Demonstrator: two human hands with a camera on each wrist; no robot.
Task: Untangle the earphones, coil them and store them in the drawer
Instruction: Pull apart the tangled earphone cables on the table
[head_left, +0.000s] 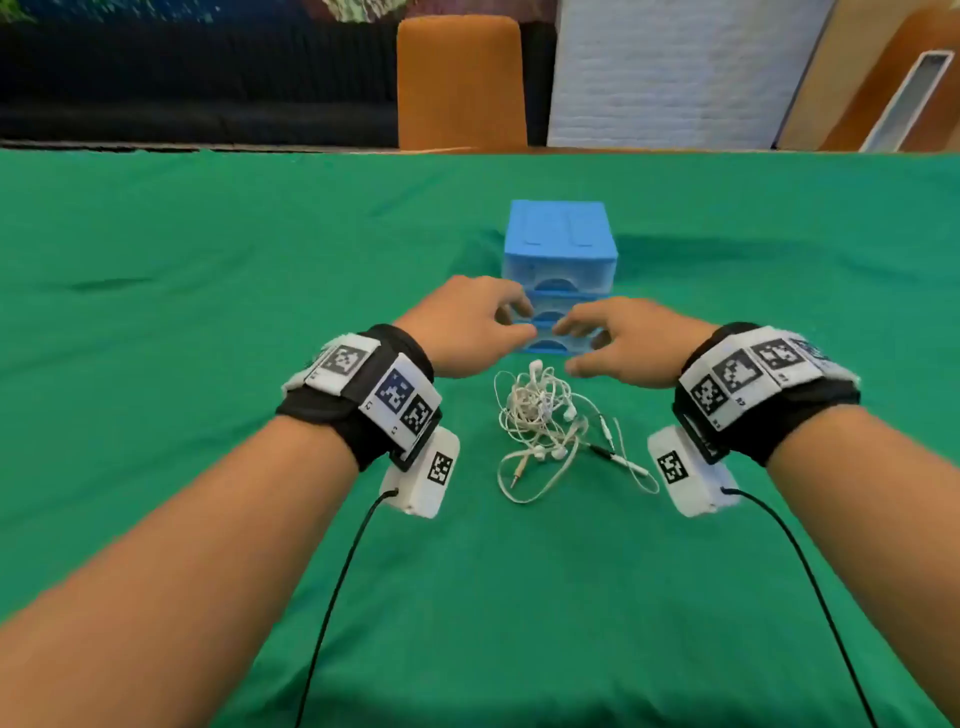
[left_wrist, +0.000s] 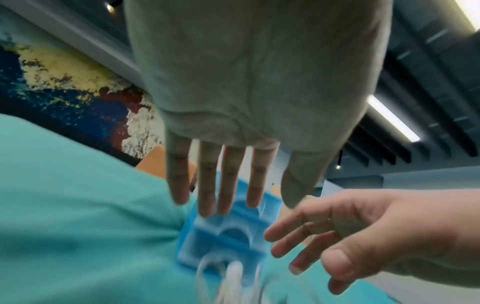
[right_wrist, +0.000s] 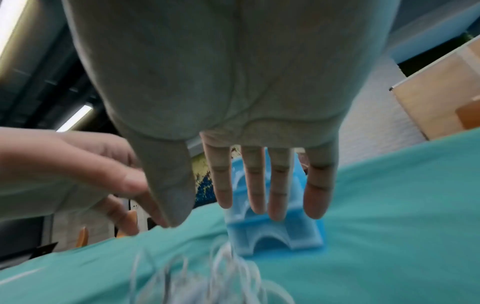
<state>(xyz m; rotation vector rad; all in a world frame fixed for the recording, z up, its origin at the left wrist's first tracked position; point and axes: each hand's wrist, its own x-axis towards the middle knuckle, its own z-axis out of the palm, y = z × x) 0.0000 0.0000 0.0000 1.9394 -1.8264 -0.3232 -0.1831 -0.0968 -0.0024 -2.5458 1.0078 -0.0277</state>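
A tangled heap of white earphones (head_left: 545, 421) lies on the green tablecloth (head_left: 208, 312), just in front of a small blue set of drawers (head_left: 560, 249) whose three drawers are closed. Both hands hover above the cloth between the tangle and the drawers. My left hand (head_left: 483, 322) is open with fingers extended, holding nothing. My right hand (head_left: 613, 340) is open too, its fingers spread near the left fingertips. The left wrist view shows straight left fingers (left_wrist: 207, 185) over the drawers (left_wrist: 226, 236), with blurred earphones (left_wrist: 231, 281) below. In the right wrist view the earphones (right_wrist: 207, 277) lie before the drawers (right_wrist: 272, 234).
An orange chair back (head_left: 461, 83) stands behind the table's far edge, with a dark sofa (head_left: 197, 83) and a white brick wall (head_left: 675, 73) beyond. Black cables (head_left: 337, 587) run from the wrist cameras along both forearms. Green cloth covers the whole table.
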